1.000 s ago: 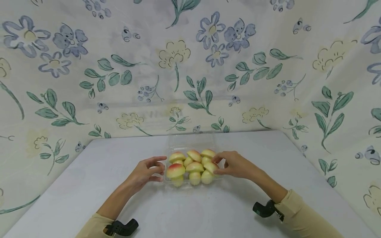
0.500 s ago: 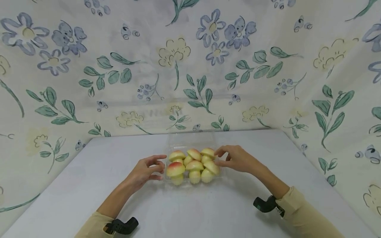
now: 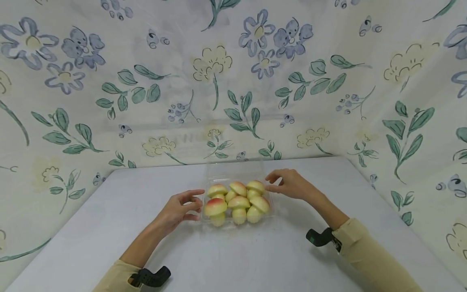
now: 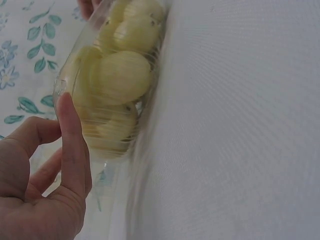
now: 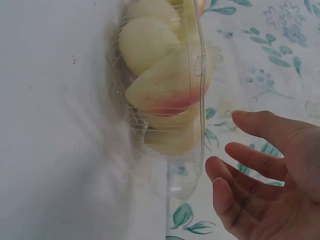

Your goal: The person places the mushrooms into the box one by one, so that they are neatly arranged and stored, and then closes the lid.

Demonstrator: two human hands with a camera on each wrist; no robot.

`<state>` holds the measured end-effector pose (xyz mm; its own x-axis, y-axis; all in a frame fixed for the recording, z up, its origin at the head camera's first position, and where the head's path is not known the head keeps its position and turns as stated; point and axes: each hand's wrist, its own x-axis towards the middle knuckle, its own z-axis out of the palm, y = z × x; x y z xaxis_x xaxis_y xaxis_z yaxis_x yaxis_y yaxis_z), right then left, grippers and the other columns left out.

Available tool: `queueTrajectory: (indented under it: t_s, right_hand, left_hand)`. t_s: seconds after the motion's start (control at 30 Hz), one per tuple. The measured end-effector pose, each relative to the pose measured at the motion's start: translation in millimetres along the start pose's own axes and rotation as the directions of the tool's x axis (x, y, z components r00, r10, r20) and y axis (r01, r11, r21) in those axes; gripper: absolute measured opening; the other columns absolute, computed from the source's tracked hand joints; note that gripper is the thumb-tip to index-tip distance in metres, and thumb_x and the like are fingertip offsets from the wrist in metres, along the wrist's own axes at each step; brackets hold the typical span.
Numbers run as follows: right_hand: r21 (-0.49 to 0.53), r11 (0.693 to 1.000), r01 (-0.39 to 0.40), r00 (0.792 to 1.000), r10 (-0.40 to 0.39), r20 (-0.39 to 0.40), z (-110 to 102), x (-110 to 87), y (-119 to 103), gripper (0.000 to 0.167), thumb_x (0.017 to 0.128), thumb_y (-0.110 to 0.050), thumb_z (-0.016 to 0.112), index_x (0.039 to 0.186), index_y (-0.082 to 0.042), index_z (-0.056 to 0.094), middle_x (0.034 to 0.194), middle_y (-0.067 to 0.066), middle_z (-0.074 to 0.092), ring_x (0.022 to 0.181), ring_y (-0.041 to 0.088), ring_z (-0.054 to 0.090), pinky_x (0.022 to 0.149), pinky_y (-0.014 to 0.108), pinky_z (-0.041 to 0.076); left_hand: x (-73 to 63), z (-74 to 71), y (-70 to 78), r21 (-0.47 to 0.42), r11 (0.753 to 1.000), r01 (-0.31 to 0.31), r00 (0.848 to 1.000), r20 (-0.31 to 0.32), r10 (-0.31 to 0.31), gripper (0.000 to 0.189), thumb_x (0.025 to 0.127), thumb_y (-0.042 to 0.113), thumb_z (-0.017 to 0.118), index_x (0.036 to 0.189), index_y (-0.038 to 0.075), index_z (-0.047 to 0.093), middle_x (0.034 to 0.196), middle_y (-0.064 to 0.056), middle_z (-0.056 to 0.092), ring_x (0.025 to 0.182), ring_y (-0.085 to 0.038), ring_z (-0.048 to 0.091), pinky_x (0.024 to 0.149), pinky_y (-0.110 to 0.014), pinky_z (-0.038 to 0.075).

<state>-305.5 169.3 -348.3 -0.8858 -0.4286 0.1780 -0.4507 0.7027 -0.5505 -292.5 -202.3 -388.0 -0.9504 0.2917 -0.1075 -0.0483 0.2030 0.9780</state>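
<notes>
A clear plastic clamshell box (image 3: pixel 273 202) lies on the white table, its lid (image 3: pixel 235 172) opened towards the back wall. Inside sit several pale yellow, mushroom-shaped pieces (image 3: pixel 238 203), some blushed red on the cap. At the box's left end, my left hand (image 3: pixel 178 211) touches the side with lightly bent fingers; the left wrist view shows a fingertip (image 4: pixel 65 102) at the clear rim. My right hand (image 3: pixel 290 184) is near the back right corner, fingers loosely bent. In the right wrist view a gap separates that hand (image 5: pixel 265 180) from the box wall, and nothing is in it.
A white table (image 3: pixel 233 259) spreads around the box. Behind and beside it hangs a cloth (image 3: pixel 204 97) printed with flowers and leaves. Black wrist cameras (image 3: pixel 151 278) are strapped at both sleeves.
My right hand has let go of the mushroom-shaped piece at the front right and drawn away, up towards the box's back right corner. The left hand stays in place.
</notes>
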Motion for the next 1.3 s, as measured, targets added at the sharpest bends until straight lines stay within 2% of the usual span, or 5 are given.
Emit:
queueTrajectory:
  t_s: [0.23, 0.63, 0.97, 1.3]
  right_hand:
    - [0.066, 0.997, -0.030, 1.000, 0.029, 0.009, 2, 12.2, 12, 0.040, 0.094, -0.028, 0.066, 0.120, 0.002, 0.065, 0.110, 0.017, 0.069, 0.075, 0.015, 0.067, 0.062, 0.025, 0.057]
    - [0.050, 0.996, -0.076, 0.997, 0.076, -0.005, 2, 22.4, 18, 0.040, 0.094, -0.029, 0.066, 0.119, 0.002, 0.066, 0.106, 0.015, 0.071, 0.073, 0.016, 0.067, 0.058, 0.025, 0.055]
    - [0.053, 0.987, -0.154, 0.987, 0.152, 0.044, 5, 35.6, 23, 0.043, 0.095, -0.032, 0.065, 0.123, 0.000, 0.064, 0.104, 0.014, 0.070, 0.073, 0.020, 0.068, 0.057, 0.025, 0.056]
    - [0.112, 0.967, -0.227, 0.970, 0.215, 0.111, 7, 55.0, 36, 0.043, 0.099, -0.037, 0.056, 0.124, -0.003, 0.065, 0.117, 0.015, 0.069, 0.075, 0.015, 0.070, 0.062, 0.027, 0.059]
  left_hand:
    - [0.2, 0.8, -0.6, 0.004, 1.000, -0.004, 1.000, -0.004, 0.004, 0.057, 0.092, 0.008, 0.065, 0.144, 0.000, 0.045, 0.100, -0.002, 0.058, 0.085, -0.014, 0.062, 0.069, -0.027, 0.061]
    - [-1.5, 1.0, 1.7, 0.029, 0.999, -0.013, 1.000, -0.011, 0.014, 0.057, 0.093, 0.011, 0.066, 0.144, -0.001, 0.044, 0.102, -0.005, 0.056, 0.086, -0.014, 0.062, 0.068, -0.026, 0.061]
    - [-0.9, 0.4, 2.3, 0.034, 0.999, -0.014, 1.000, -0.010, 0.014, 0.056, 0.093, 0.012, 0.066, 0.144, 0.001, 0.045, 0.101, -0.003, 0.056, 0.086, -0.014, 0.061, 0.069, -0.026, 0.061]
    - [-1.7, 0.9, 2.4, 0.032, 0.999, 0.002, 1.000, -0.008, -0.002, 0.056, 0.092, 0.012, 0.067, 0.144, 0.002, 0.046, 0.103, -0.004, 0.056, 0.087, -0.015, 0.061, 0.070, -0.026, 0.061]
